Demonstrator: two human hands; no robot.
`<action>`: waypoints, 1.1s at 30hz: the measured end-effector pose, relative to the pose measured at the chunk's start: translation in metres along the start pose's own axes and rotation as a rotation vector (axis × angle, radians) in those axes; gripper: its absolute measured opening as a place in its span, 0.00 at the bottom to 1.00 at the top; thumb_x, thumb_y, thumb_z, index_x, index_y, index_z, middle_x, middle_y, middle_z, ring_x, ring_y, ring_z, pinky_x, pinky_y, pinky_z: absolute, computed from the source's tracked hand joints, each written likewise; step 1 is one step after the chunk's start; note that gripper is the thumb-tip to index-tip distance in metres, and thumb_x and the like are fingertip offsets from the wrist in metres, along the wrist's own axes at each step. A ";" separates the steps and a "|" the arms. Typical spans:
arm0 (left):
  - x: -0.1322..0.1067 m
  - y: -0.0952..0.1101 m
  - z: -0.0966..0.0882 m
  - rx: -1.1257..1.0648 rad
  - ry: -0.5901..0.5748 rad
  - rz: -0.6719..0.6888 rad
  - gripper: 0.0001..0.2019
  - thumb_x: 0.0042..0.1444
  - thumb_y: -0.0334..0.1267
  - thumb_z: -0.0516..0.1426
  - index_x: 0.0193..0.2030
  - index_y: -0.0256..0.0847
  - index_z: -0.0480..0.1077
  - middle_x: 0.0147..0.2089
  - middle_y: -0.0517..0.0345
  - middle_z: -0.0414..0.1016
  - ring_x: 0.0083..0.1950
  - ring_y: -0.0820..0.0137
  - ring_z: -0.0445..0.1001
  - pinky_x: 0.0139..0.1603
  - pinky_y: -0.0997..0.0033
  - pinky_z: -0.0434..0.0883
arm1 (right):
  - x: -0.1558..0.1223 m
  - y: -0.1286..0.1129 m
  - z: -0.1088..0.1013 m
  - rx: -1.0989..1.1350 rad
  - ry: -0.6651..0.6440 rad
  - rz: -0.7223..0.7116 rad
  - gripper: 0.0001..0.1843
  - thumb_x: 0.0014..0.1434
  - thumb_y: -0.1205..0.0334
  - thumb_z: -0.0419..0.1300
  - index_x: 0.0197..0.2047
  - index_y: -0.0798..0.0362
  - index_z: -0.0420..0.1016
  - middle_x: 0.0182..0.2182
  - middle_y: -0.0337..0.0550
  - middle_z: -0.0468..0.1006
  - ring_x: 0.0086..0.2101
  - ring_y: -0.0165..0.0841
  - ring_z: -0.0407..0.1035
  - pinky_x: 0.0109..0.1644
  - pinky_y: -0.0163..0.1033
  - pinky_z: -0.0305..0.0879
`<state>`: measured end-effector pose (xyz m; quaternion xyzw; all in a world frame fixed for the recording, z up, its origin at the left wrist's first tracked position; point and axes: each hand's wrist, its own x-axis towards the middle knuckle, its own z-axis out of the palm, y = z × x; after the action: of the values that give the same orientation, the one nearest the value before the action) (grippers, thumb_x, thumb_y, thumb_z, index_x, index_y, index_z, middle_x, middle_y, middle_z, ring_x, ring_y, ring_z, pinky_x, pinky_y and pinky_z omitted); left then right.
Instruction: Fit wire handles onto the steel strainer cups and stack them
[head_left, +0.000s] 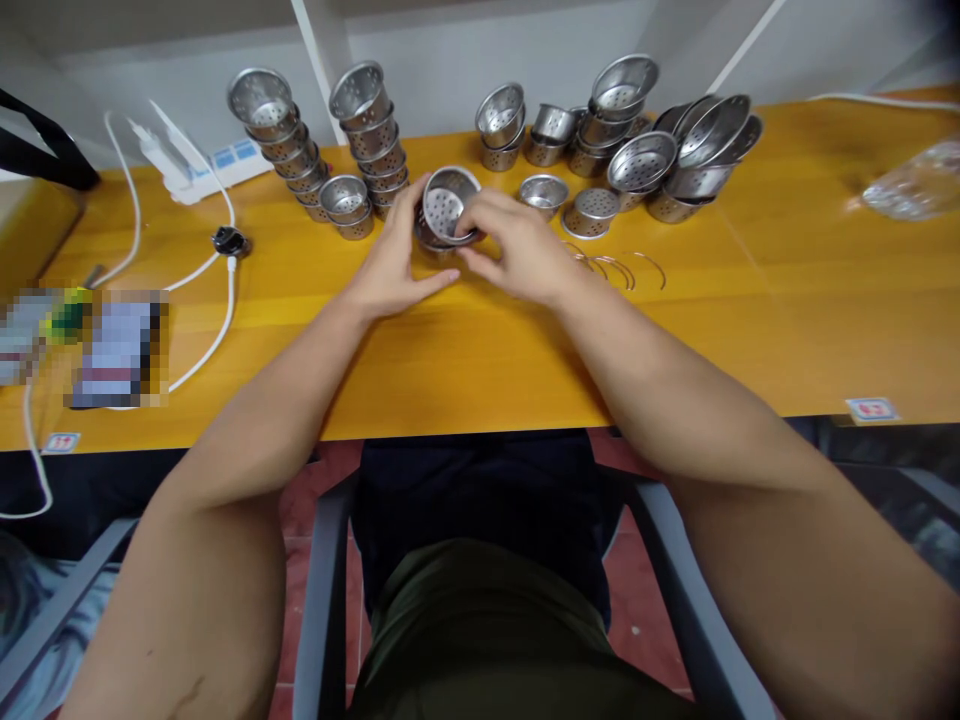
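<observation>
In front of me stand two nested perforated metal cups; the upper cup tilts toward me and shows its holed bottom. Around their left side curves my left hand, fingers against the rim and thumb reaching across the front. My right hand pinches the upper cup's right rim, with fingertips inside it and the thumb below. The lower cup is mostly hidden. Just left of my left hand is a short pair of cups. To the right are a single upright cup and an overturned cup.
Tall cup stacks stand at back left, and wider perforated bowls pile up at back right. Thin curved wires lie right of my hand. A power strip, white cables and a phone occupy the left; a clear plastic bag lies far right.
</observation>
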<state>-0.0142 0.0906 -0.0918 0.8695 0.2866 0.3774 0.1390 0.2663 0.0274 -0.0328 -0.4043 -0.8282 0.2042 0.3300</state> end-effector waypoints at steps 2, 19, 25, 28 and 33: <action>-0.001 -0.007 0.003 -0.001 -0.005 -0.015 0.60 0.65 0.79 0.72 0.92 0.58 0.50 0.92 0.42 0.62 0.94 0.33 0.62 0.96 0.25 0.62 | 0.002 0.003 0.010 0.066 -0.022 -0.071 0.21 0.71 0.40 0.82 0.56 0.38 0.82 0.57 0.50 0.83 0.62 0.64 0.76 0.73 0.72 0.76; -0.001 0.006 0.008 -0.008 -0.015 -0.031 0.55 0.59 0.75 0.76 0.83 0.56 0.61 0.81 0.44 0.74 0.85 0.32 0.74 0.90 0.29 0.70 | 0.004 0.014 0.027 0.154 -0.001 -0.108 0.25 0.71 0.32 0.80 0.45 0.40 0.78 0.50 0.49 0.81 0.55 0.58 0.75 0.68 0.68 0.78; -0.001 0.009 0.007 0.024 -0.032 0.005 0.39 0.65 0.67 0.74 0.73 0.51 0.71 0.70 0.44 0.82 0.73 0.37 0.82 0.81 0.32 0.77 | 0.003 0.016 0.028 0.209 0.037 -0.105 0.39 0.72 0.14 0.72 0.42 0.43 0.73 0.44 0.47 0.76 0.48 0.52 0.73 0.64 0.63 0.78; -0.003 0.010 0.008 -0.003 -0.015 0.014 0.37 0.69 0.68 0.73 0.71 0.46 0.74 0.68 0.41 0.84 0.70 0.39 0.84 0.78 0.36 0.80 | 0.006 0.017 0.030 0.280 0.052 -0.167 0.45 0.72 0.07 0.65 0.38 0.44 0.69 0.42 0.49 0.75 0.47 0.52 0.71 0.62 0.62 0.78; -0.006 0.001 0.020 -0.089 -0.013 -0.007 0.48 0.60 0.85 0.75 0.68 0.47 0.75 0.63 0.42 0.83 0.66 0.38 0.86 0.75 0.34 0.81 | 0.007 0.020 0.033 0.284 0.059 -0.186 0.45 0.69 0.08 0.70 0.39 0.44 0.68 0.44 0.50 0.76 0.46 0.52 0.70 0.64 0.64 0.78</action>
<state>-0.0023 0.0860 -0.1079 0.8639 0.2716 0.3837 0.1809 0.2505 0.0419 -0.0651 -0.2810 -0.8148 0.2757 0.4256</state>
